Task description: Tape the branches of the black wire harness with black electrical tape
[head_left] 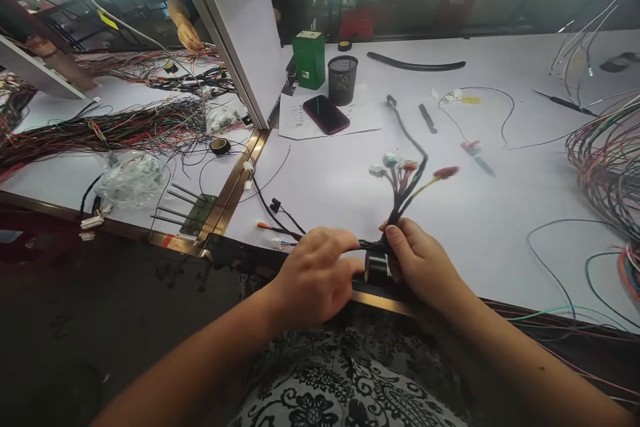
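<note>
A black-wrapped wire harness (pixel 407 177) lies across the white table (pixel 500 213), fanning out into several coloured connectors at its far end. My right hand (pixel 423 260) grips the harness at the bundle's neck, near the table's front edge. A roll of black tape (pixel 376 267) sits between my two hands, under the harness. My left hand (pixel 315 273) is closed around the harness just left of the roll, fingers touching it. The harness's tail runs off to the left past small white and orange plugs (pixel 270 227).
A red phone (pixel 326 114) lies on paper beside a black mesh cup (pixel 343 79) and a green box (pixel 309 59). Loose coloured wires (pixel 605 160) pile at the right. Beyond a slanted divider (pixel 235 33), another person's hand (pixel 189 33) works among wire bundles (pixel 100 130).
</note>
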`<state>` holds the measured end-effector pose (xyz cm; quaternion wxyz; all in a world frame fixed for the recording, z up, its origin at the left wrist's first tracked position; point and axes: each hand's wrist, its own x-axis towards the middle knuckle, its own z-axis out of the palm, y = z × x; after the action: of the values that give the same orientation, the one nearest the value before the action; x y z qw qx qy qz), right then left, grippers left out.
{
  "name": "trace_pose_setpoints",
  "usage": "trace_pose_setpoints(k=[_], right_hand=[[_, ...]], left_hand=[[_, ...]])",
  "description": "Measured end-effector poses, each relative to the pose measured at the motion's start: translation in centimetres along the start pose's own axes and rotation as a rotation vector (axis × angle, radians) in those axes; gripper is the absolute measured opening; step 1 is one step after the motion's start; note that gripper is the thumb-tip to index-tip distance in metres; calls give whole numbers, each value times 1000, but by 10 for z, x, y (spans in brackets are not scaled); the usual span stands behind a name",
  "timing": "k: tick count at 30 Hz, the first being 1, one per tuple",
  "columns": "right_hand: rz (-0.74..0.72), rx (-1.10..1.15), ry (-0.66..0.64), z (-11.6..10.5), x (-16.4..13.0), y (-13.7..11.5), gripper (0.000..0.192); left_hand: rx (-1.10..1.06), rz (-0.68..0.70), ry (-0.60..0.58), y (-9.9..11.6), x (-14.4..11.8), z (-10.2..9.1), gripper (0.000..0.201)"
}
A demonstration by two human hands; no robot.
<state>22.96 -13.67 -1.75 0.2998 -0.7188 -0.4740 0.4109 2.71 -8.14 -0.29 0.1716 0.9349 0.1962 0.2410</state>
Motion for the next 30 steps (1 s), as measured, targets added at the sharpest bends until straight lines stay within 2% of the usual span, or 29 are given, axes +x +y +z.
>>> trace_pose_setpoints(k=[1, 3, 6, 8, 11, 15, 17, 20, 23, 25, 26, 28, 30], right_hand=[[24, 47, -29, 0, 2, 0, 36], [25, 79, -47, 1, 4, 0, 36], [-45, 84, -27, 7, 4, -1, 35], [-74, 152, -57, 11, 4, -1, 34], [-81, 205, -93, 17, 3, -1, 34], [-157, 102, 51, 27, 1, 3, 29], [-263, 9, 136, 32, 0, 6, 26], [-439, -117, 203, 35, -4, 10, 21], [-584, -177, 220, 34, -7, 10, 16], [-619, -166, 184, 32, -6, 10, 16], [-587, -150, 147, 31, -5, 9, 18], [-437, -116, 68, 28, 1, 9, 24], [-260, -91, 30, 25, 9, 8, 30]], left_hand=[[40, 77, -28, 1, -3, 1, 22], [120, 131, -38, 1, -6, 5, 28], [146, 94, 11, 0, -4, 10, 30], [107, 40, 29, 0, 1, 13, 29], [41, -120, 11, 2, 9, 15, 25], [-142, -427, -68, -1, 20, 11, 27], [-325, -593, -148, -8, 25, 6, 30], [-677, -816, -334, -22, 30, 2, 37], [-911, -932, -478, -32, 32, 5, 38], [-852, -931, -466, -34, 33, 9, 37], [-764, -904, -450, -33, 34, 10, 35], [-495, -810, -418, -28, 37, 9, 30], [-204, -676, -331, -22, 39, 4, 27]])
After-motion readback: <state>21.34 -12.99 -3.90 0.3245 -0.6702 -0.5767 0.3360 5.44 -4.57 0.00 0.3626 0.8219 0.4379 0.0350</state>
